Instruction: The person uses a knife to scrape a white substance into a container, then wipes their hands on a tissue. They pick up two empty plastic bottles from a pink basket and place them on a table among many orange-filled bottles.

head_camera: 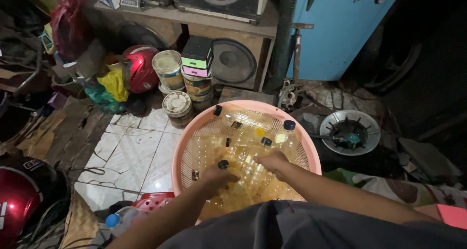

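A round pink plastic basket (192, 132) with a mesh wall stands on the floor in front of me. It is full of clear bottles of yellowish liquid (253, 142) with dark and blue caps. Both my hands reach down into it. My left hand (217, 175) rests on a bottle with a black cap near the basket's front left. My right hand (272, 161) lies on the bottles near the middle, fingers curled over them. Whether either hand grips a bottle is hard to tell.
White floor tiles (131, 151) lie left of the basket. Paint tins (177, 108), a red helmet (141, 68) and a wooden shelf stand behind. A metal stove ring (349, 131) sits right, another red helmet (19, 200) at far left, a blue-capped bottle (121, 219) below.
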The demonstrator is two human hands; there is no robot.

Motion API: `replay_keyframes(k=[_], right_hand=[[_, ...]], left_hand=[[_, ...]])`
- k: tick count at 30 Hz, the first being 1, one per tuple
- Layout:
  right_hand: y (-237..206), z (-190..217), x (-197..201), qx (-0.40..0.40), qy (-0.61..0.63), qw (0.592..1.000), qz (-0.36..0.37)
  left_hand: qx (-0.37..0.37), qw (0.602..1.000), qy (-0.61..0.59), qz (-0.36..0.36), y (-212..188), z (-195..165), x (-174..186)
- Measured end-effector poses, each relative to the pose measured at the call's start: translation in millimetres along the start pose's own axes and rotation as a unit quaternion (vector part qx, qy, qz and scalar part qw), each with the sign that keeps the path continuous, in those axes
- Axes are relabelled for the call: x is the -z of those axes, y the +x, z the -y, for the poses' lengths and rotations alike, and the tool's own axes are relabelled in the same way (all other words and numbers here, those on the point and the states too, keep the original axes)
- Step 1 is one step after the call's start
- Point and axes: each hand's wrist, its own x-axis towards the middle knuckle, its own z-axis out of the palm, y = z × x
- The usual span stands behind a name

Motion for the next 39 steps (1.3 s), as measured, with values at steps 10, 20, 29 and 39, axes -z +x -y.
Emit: replay_keyframes(k=[10,20,29,39], right_hand=[[2,8,0,0.039,-0.028,0.995,-0.087],[-28,24,13,0.065,-0.035,0.997,-0.028],[-79,91,52,0.194,-0.165,0.963,-0.086],[-96,102,78,0.280,-0.123,0.933,-0.191]], left_hand=[[0.091,0.994,-0.062,0.021,-16,-10,-5],[-0.049,0.981,-0.183,-0.031,-62,-44,23],[-0.261,0.948,-0.112,-0.145,-62,-90,34],[-0.345,0.887,0.076,-0.297,-41,-104,42]])
